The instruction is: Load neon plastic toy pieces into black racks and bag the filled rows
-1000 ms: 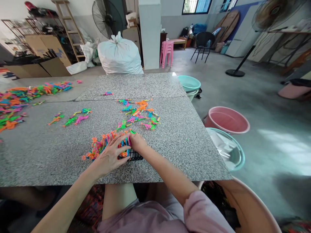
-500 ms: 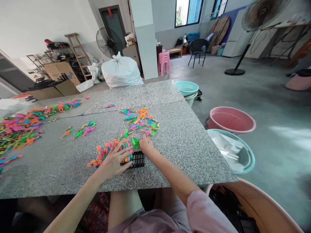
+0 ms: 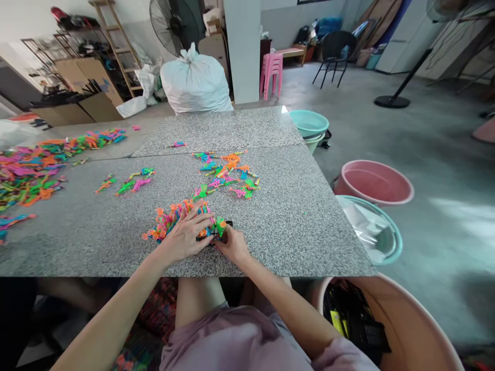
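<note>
A tight row of small bright plastic toy guns (image 3: 165, 225), many with orange round tips, stands near the table's front edge. My left hand (image 3: 190, 231) lies over the right part of this row, fingers spread and touching the tops, thumb on the near side. Beneath its right end a black plastic grid tray (image 3: 229, 223) shows only in part. My right hand (image 3: 234, 245) is closed at that end, its fingertips pinching a green toy gun (image 3: 220, 225) against the row. Its fingers hide much of the green piece.
Loose toy guns (image 3: 228, 172) lie scattered beyond my hands, and a large heap (image 3: 34, 167) covers the left side. A white sack (image 3: 195, 82) stands behind the granite table (image 3: 286, 226). Right of the table are a pink tub (image 3: 375, 180) and a teal basin (image 3: 396, 242).
My right hand has brought the green toy gun nearer and against the end of the row, over the black tray. My left hand stays on the row. The view has tilted down.
</note>
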